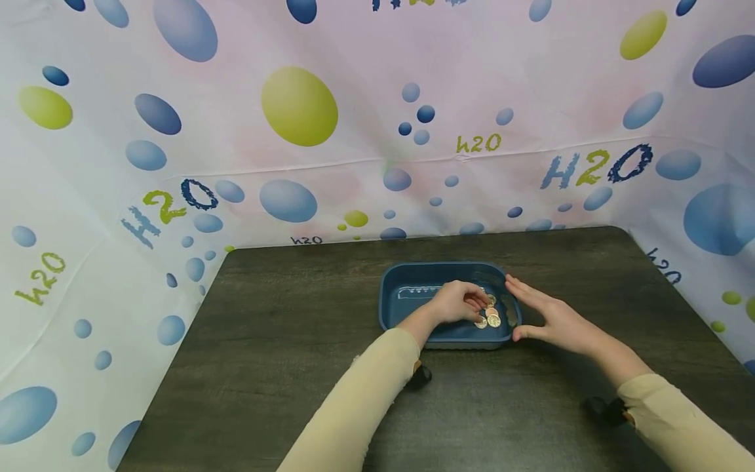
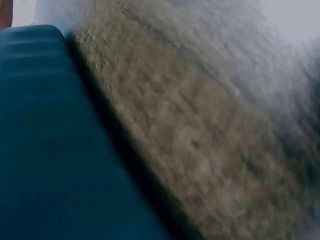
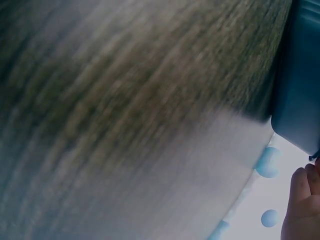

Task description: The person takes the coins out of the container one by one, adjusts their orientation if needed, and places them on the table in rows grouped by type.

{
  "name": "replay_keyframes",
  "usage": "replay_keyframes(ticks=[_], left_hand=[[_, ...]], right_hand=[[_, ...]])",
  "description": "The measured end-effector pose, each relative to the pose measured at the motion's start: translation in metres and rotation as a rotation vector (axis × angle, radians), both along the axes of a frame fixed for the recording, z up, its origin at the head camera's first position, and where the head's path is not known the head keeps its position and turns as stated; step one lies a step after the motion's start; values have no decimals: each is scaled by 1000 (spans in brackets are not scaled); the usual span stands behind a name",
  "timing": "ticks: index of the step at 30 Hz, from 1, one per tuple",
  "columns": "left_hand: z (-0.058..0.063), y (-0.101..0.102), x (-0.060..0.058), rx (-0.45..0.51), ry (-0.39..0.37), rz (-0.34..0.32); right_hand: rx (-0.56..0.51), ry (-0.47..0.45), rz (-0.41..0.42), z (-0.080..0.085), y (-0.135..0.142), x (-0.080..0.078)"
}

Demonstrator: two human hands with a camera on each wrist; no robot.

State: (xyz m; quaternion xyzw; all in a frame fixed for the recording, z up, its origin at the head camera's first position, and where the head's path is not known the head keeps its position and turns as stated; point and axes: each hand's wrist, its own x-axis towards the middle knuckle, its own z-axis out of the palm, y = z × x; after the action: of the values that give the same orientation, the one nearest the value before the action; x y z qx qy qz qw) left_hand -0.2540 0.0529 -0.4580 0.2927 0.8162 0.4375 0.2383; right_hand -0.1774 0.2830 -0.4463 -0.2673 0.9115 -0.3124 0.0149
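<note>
Coins: a few gold-coloured coins (image 1: 494, 321) lie on the tray floor, toward its right end; exact count hidden by the fingers.
Tray: blue, rectangular, rounded corners (image 1: 460, 343); sits flat on the table, toward the far edge.
Left hand: (image 1: 457, 303) reaches in over the front rim, fingers bent down right at the coins. Can't tell whether it pinches one; the left wrist view gives only tray wall and table.
Right hand: (image 1: 551, 319) at the tray's right end, thumb and fingers spread apart, fingertips at the outer wall, nothing gripped.
Sleeves: pale yellow on both arms (image 1: 360, 400).
Table: dark, wood-grained (image 1: 283, 367).
Backdrop: white sheet behind the table (image 1: 354, 157), blue and green ovals, "H2O" lettering.
</note>
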Motion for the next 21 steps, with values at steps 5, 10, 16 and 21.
replay_keyframes(ticks=[5,10,16,21], left_hand=[[-3,2,-1,-66,59,-21],[-2,2,0,-98,109,-40],[-2,2,1,-129,162,-77],[-4,0,2,-132,178,-95]], right_hand=[[-4,-10,-6,-1,-1,0],[-8,-15,-12,-1,0,-1],[-11,-21,-16,-1,0,-1],[-12,-23,-19,-2,0,-1]])
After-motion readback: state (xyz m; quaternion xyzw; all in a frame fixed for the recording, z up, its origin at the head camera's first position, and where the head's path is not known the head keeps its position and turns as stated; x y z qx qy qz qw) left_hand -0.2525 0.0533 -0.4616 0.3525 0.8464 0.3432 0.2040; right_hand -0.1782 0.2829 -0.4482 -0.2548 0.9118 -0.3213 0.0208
